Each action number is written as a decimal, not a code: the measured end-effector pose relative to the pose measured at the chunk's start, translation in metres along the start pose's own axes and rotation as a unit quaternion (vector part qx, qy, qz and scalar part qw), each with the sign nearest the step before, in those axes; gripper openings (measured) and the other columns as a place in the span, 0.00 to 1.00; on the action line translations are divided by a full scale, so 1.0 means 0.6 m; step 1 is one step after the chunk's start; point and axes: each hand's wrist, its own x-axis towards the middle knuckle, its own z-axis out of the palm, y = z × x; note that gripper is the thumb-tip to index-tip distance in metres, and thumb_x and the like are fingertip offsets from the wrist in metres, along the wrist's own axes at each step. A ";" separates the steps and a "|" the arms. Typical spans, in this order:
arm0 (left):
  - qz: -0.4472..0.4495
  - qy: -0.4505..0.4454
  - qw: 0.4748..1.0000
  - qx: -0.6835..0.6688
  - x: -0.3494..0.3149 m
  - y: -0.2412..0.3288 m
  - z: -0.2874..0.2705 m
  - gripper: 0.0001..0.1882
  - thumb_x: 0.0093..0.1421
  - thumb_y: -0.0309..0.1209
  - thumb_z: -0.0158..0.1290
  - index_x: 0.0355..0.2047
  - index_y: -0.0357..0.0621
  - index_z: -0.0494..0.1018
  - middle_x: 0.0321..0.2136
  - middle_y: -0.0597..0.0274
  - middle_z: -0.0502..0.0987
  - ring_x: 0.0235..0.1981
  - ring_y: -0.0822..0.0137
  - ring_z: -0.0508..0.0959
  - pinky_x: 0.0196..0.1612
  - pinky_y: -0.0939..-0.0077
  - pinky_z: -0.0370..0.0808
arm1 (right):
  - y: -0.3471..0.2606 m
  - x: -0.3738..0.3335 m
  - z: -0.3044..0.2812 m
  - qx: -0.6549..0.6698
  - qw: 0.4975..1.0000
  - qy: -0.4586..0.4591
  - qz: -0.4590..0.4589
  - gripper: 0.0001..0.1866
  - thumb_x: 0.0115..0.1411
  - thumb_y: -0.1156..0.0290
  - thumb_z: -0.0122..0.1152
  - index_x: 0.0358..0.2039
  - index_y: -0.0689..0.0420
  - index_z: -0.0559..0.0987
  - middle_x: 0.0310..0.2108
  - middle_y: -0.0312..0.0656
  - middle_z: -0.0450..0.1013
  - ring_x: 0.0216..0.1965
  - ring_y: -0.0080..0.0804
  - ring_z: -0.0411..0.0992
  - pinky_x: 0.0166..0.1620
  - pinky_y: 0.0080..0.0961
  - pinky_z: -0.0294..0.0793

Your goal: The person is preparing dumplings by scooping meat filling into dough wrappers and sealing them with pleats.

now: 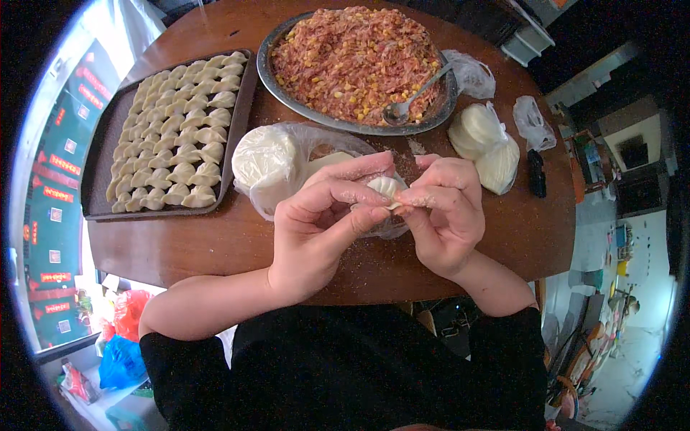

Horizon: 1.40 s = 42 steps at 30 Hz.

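Observation:
Between my two hands, above the table's near middle, is a small pale dumpling [386,187]. My left hand [323,215] grips its left side with thumb and fingers, while my right hand [445,208] pinches the edge on the right. White flour dusts the fingers of both. Just behind my left hand lies a stack of round dumpling wrappers [266,156] in a clear plastic bag. Farther back, a large oval metal tray [316,113] is heaped with pink minced filling [352,57] flecked with yellow corn. A metal spoon [397,112] rests in the filling.
At the left, a dark baking tray [100,172] carries rows of folded dumplings [172,129]. More bagged wrappers [496,154] sit to the right, near crumpled plastic bags [533,123] and a small black object [536,174]. The wooden table [172,251] has a rounded near edge.

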 end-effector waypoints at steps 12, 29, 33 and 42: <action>-0.004 -0.021 0.994 -0.103 -0.004 0.005 0.012 0.21 0.60 0.11 0.52 0.52 0.35 0.65 0.63 0.41 0.63 0.61 0.61 0.69 0.62 0.66 0.70 | -0.006 0.000 -0.002 0.047 0.998 0.003 0.031 0.16 0.52 0.72 0.70 0.42 0.53 0.80 0.40 0.41 0.72 0.43 0.38 0.69 0.55 0.47 0.72; -0.005 -0.022 0.999 -0.037 -0.005 0.017 0.010 0.08 0.60 0.18 0.57 0.35 0.39 0.69 0.58 0.31 0.67 0.60 0.49 0.70 0.60 0.55 0.70 | 0.006 -0.010 -0.008 0.027 0.999 -0.028 -0.009 0.18 0.49 0.68 0.74 0.41 0.45 0.80 0.41 0.39 0.68 0.45 0.39 0.67 0.55 0.47 0.73; 0.010 -0.033 0.998 -0.049 -0.006 0.008 0.002 0.04 0.60 0.15 0.55 0.34 0.34 0.72 0.59 0.31 0.65 0.59 0.52 0.71 0.57 0.60 0.75 | 0.005 -0.012 -0.006 0.041 0.999 -0.028 -0.004 0.17 0.49 0.70 0.73 0.41 0.45 0.80 0.41 0.39 0.68 0.45 0.39 0.67 0.55 0.47 0.73; -0.039 -0.013 0.992 -0.118 -0.007 0.013 0.012 0.12 0.62 0.14 0.52 0.47 0.33 0.71 0.61 0.36 0.65 0.61 0.55 0.70 0.62 0.61 0.69 | -0.012 -0.007 -0.003 0.024 0.999 -0.029 0.020 0.13 0.53 0.70 0.72 0.40 0.47 0.80 0.39 0.39 0.68 0.43 0.37 0.68 0.54 0.46 0.74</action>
